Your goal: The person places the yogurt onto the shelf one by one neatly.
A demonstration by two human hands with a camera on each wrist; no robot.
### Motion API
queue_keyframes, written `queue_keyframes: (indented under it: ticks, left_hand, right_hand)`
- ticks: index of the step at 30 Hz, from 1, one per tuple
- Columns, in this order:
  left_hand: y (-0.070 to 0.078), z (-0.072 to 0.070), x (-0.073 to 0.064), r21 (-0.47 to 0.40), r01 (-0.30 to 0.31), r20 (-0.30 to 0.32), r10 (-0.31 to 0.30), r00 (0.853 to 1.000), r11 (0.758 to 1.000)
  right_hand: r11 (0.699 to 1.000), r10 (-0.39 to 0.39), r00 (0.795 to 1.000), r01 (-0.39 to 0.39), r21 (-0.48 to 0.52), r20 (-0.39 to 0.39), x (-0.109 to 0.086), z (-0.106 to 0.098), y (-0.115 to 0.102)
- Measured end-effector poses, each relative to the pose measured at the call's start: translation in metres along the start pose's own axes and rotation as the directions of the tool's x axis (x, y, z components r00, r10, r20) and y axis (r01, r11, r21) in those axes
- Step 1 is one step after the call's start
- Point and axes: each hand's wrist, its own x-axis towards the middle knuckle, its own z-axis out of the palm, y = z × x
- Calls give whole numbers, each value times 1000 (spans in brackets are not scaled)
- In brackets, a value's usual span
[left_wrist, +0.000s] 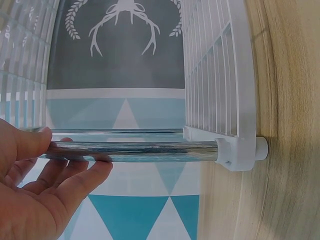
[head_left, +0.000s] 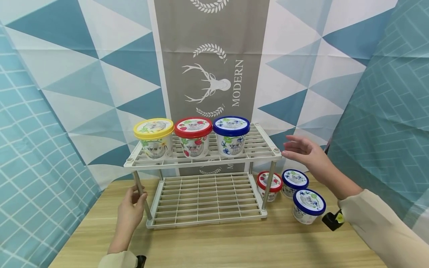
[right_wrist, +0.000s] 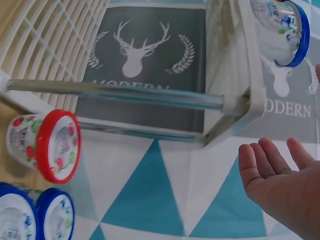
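My left hand holds the front left metal post of a white two-tier rack, thumb on one side and fingers on the other. On the rack's top shelf stand three tubs in a row: a yellow-lidded tub, a red-lidded tub and a blue-lidded tub. Just off the top shelf's right end, my right hand is raised with its fingers extended and holds nothing. In the right wrist view its fingers point toward the shelf corner, apart from it.
Right of the rack, a red-lidded tub and two blue-lidded tubs, one at the back and one nearer, stand on the wooden table. The red one is partly behind the right post. A patterned cloth hangs behind.
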Motion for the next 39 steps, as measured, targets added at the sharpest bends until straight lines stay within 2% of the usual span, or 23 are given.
queue_keyframes:
  ticks: [16,29,39]
  left_hand:
    - [0,0,0,12,12,1,-12,1000,1000]
    - [-2,0,-1,18,-2,-3,2,1000,1000]
    - [-1,1,0,21,-13,-18,13,1000,1000]
  right_hand:
    - [993,85,995,-89,-74,-54,-28,2,64]
    - [975,202,973,-210,-72,-109,-44,-1,112]
    - [957,284,952,-289,-35,-115,-55,-6,141]
